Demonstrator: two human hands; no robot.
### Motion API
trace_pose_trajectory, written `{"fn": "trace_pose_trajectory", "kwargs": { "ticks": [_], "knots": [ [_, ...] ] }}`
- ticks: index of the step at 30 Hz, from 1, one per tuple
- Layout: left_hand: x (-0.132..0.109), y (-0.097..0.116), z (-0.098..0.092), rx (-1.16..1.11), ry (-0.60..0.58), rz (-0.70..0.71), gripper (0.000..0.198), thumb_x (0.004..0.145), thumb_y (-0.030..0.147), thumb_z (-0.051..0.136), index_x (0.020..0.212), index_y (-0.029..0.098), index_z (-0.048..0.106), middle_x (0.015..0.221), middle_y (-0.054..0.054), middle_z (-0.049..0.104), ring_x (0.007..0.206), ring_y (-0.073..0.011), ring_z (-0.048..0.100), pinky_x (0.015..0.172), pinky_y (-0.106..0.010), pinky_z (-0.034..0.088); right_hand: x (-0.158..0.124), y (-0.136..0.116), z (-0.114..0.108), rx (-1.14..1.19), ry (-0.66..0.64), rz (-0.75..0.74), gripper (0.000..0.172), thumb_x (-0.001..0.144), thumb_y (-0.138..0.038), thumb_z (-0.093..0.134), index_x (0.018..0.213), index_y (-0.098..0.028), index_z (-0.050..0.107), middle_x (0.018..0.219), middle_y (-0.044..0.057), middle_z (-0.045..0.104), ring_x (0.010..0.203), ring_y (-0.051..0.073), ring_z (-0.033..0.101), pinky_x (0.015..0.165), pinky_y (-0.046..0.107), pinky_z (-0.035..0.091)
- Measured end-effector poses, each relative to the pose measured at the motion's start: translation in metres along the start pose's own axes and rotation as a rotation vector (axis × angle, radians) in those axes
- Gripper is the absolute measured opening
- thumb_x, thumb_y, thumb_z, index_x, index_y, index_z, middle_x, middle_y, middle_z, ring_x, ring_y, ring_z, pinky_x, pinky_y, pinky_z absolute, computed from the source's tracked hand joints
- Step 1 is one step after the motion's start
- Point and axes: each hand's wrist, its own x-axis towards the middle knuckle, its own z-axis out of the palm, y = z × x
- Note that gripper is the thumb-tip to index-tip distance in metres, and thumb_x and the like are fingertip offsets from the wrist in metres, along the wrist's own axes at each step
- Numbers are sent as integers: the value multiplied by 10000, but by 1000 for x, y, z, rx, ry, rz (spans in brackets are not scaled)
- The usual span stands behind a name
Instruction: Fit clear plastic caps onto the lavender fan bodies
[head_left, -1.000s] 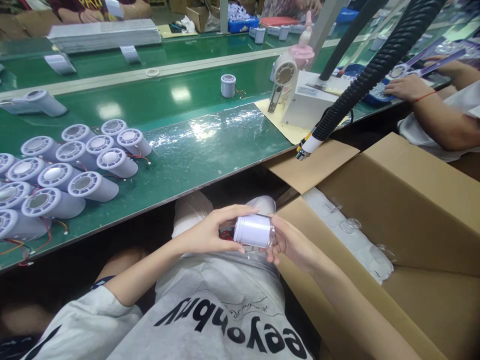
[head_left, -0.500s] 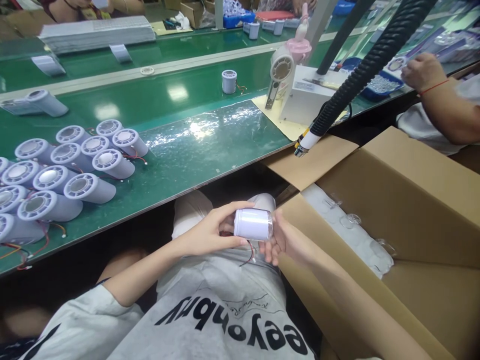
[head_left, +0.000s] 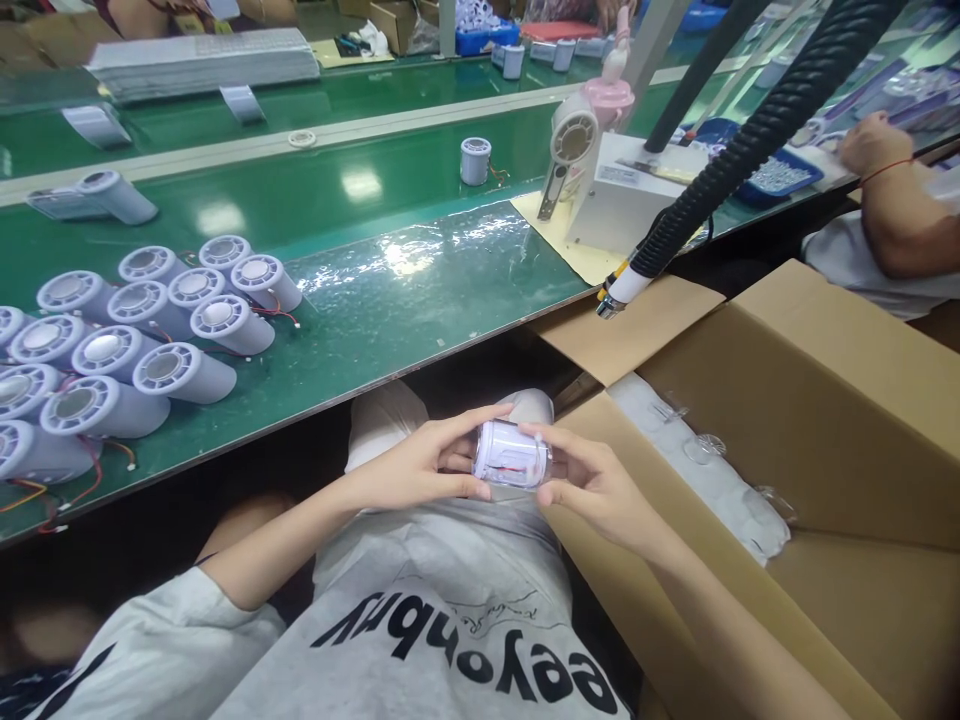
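Note:
Over my lap I hold a pale lavender fan housing [head_left: 513, 454] on its side between both hands. A clear plastic sleeve seems to surround it, and a bit of red wire shows on the side facing me. My left hand [head_left: 424, 462] is wrapped round the left end, thumb below and fingers above. At the other end, my right hand [head_left: 596, 478] grips with the thumb under and the fingers on top. Both palms hide the ends of the housing. Several similar housings [head_left: 184, 372] with thin wires stand in a group on the green bench at left.
An open cardboard box [head_left: 847, 440] with clear plastic pieces inside stands at my right. A black coiled hose with a metal-tipped tool [head_left: 619, 295] hangs above its flap. Behind are a handheld fan [head_left: 571, 140] and a lone housing [head_left: 475, 162]. A co-worker's hand [head_left: 874, 145] is at far right.
My right hand has closed from loosely spread fingers onto the housing's right end. The housing has turned, so its wire side and clear sleeve now face me. My left hand keeps its hold.

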Motion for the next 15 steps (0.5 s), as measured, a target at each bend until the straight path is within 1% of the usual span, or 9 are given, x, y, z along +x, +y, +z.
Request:
{"fn": "trace_pose_trajectory", "kwargs": {
  "ticks": [2,5,7,8,10,11,12,14,15],
  "knots": [
    [0,-3,-1,-28,2,-64,832,762,241,751,1469,346,326,1253,-85,621,1038,-223,653,871,-354,537,0,-1,1,-22,21,2,486,745,-326,802,1209,-344,659,1239,34,644,1001,238,644,861,384,564],
    [1,-13,0,-13,3,-115,886,720,262,783,1474,334,323,1180,-71,650,897,-195,672,765,-302,540,4,-3,8,-5,24,85,512,719,-392,811,1204,-314,669,1116,44,695,925,245,659,826,395,568],
    [3,-22,3,-30,4,-139,884,727,289,772,1481,316,310,1122,-65,666,835,-177,669,734,-285,532,8,-2,13,17,11,134,562,728,-473,784,1238,-283,647,1094,59,705,951,267,658,853,413,555],
    [4,-25,4,-46,5,-157,846,750,317,747,1478,300,316,1092,-67,670,796,-167,665,712,-280,529,8,-1,12,16,-4,140,580,751,-521,746,1261,-270,630,1114,70,701,978,279,654,874,425,546],
    [7,-23,1,-40,15,-189,709,804,377,672,1438,250,381,1055,-76,671,742,-157,653,653,-268,516,2,7,0,-51,-13,136,593,822,-594,628,1304,-251,594,1168,88,683,1011,298,648,913,456,525],
    [11,-17,-6,11,42,-177,634,821,401,638,1393,221,432,1047,-81,669,748,-160,648,642,-265,509,-5,13,-13,-123,18,128,582,855,-615,562,1299,-242,597,1188,96,673,1018,307,646,923,472,519],
    [16,-8,-16,111,96,-139,572,830,422,614,1338,196,479,1048,-83,668,779,-170,645,655,-268,506,-13,20,-30,-231,108,143,549,877,-606,527,1283,-246,608,1210,96,663,1011,310,649,938,486,509],
    [29,24,-50,442,292,-7,519,830,465,595,1253,172,525,1084,-86,662,898,-200,629,761,-294,500,-31,36,-76,-407,529,160,473,887,-614,481,1124,-253,673,1186,97,668,1024,331,644,893,484,538],
    [38,45,-72,653,422,44,527,828,496,587,1242,175,525,1112,-85,657,952,-213,616,830,-310,485,-39,43,-100,-526,668,199,462,900,-614,448,1061,-248,680,1119,103,682,996,333,653,847,480,558]
  ]
}}
